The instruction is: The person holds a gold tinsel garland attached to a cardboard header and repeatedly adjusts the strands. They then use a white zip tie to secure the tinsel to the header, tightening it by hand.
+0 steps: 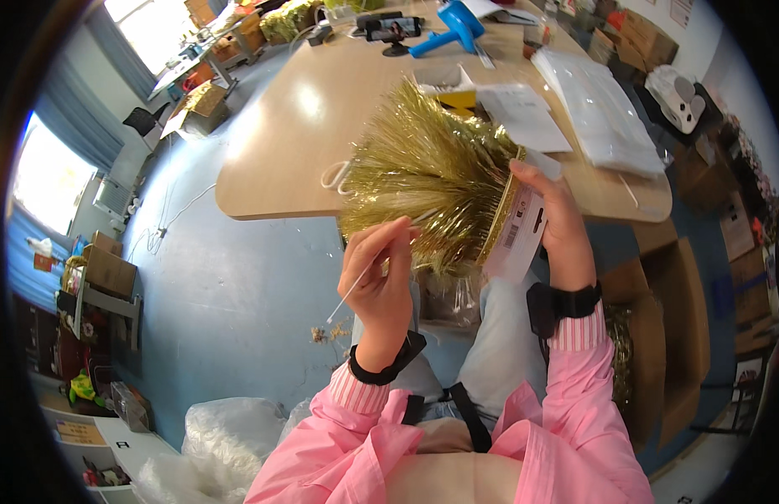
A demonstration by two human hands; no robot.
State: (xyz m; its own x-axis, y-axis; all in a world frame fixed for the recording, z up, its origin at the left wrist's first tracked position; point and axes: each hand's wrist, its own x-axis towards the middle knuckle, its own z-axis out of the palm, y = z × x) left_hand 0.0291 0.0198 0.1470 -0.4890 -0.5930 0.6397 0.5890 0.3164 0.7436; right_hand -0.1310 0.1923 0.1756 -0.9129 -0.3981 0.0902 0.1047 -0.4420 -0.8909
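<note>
My right hand (556, 211) grips a bunch of shiny gold tinsel fringe (433, 170) by its gathered edge, thumb on top. A gold braided band (504, 211) runs along that edge. Attached there is a white header card (515, 233) with a hang slot and printing. Between the fingertips of my left hand (380, 268) is a thin white strip (351, 293), a cord or a tie; I cannot tell which. One end points down to the left, and the other reaches the tinsel. The fringe fans out leftward above my lap and the table's front edge.
A wooden table (288, 138) stands ahead, bearing white loops (334, 176), an open small box (445, 82), papers (522, 110), stacked clear plastic bags (600, 113), a blue handheld device (455, 28) and a propped phone (394, 28). An open carton (648, 340) is at my right; plastic bags (225, 435) lie lower left.
</note>
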